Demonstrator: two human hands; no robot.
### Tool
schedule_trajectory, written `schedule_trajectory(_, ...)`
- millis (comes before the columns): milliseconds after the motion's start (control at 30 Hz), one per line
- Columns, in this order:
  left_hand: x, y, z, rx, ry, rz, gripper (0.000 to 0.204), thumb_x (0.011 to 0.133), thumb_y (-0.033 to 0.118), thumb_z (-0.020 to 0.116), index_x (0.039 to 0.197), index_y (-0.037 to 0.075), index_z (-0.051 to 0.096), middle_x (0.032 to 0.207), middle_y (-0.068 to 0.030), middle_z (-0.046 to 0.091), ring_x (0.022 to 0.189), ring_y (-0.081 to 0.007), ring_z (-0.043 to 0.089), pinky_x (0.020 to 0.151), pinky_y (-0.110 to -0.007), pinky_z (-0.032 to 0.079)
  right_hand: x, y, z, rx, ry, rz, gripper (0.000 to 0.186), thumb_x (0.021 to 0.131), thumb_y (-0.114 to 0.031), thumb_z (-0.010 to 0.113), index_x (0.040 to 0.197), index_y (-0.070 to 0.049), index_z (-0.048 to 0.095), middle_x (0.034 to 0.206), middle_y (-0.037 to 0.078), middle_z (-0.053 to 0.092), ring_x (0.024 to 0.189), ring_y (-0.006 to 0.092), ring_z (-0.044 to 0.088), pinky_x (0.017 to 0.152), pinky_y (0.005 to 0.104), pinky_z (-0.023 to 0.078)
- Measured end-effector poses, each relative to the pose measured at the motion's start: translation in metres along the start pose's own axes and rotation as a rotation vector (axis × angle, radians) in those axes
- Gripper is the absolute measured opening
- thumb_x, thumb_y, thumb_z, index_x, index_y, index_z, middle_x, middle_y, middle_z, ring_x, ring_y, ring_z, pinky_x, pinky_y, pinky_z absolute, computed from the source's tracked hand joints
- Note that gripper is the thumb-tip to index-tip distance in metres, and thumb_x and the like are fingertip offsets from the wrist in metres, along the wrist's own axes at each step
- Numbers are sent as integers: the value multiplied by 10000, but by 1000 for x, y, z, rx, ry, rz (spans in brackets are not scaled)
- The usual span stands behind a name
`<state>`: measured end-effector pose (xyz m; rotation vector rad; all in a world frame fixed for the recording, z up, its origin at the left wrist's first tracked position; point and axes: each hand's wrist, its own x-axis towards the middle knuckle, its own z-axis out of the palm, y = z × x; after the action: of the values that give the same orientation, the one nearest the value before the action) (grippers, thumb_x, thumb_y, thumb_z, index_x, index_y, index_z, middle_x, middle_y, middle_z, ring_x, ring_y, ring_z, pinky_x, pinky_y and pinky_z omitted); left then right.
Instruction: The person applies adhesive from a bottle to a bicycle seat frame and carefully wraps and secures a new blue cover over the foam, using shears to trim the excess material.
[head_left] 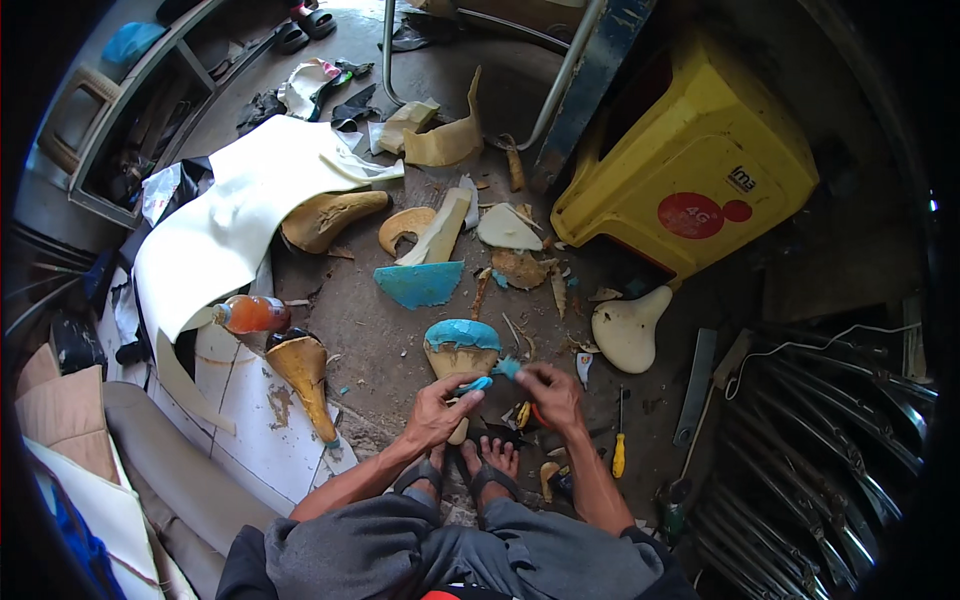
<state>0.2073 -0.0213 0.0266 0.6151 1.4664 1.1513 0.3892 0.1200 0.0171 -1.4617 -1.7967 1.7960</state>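
We take the blue-topped saddle as our landmark, lying on the floor in front of the person's feet. At its near edge, the left hand has its fingers pinched on a blue strip; just to its right, the right hand grasps a blue tuft between fingertips. Fingers cover much of both bits, so we cannot tell whether they join.

We judge the blue stuff light, soft and crumbly, likely to tear if pinched near a ragged edge; we would hold it by its thickest part. The saddle itself looks stiffer and heavier, best steadied by its tan sides rather than its patchy blue top. Right and nearer than the saddle lies a yellow-handled screwdriver.
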Motion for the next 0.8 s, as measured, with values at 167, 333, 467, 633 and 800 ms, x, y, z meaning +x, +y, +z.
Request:
schedule_trajectory(167,11,9,14,256,-125,397,313,902,92,721,1211,46,699,1032,-103,720,934,-193,694,774,-323,548,-33,8,16,255,-239,177,236,991,-192,608,1137,-27,694,849,-13,675,732,47,594,661,230,489)
schedule_trajectory(333,16,12,3,446,3,474,286,824,21,727,1109,48,731,911,-120,715,830,-263,705,722,-351,554,-40,-9,21,580,-337,256,338,1015,-162,551,1327,-38,589,1090,63,669,838,128,649,705,262,545)
schedule_trajectory(467,59,56,-47,729,525,842,207,810,-22,630,983,32,730,826,-138,699,749,-300,680,692,-396,564,-35,-25,16,549,17,141,383,993,-214,606,1321,-18,584,1019,54,666,787,116,638,669,257,538)
schedule_trajectory(633,107,169,-146,967,973,619,1033,749,299,856,1562,131,242,1545,-323,260,1431,-526,215,1180,-568,252,-25,-25,-5,358,31,42,369,980,-208,632,1290,-10,597,959,49,676,798,94,622,693,250,525)
schedule_trajectory(800,59,135,-98,405,472,550,497,894,209,733,1325,27,564,1188,-130,637,1092,-228,612,961,-359,493,-39,-40,19,441,-271,13,450,994,-205,600,1393,-22,502,990,74,654,807,131,616,728,274,515)
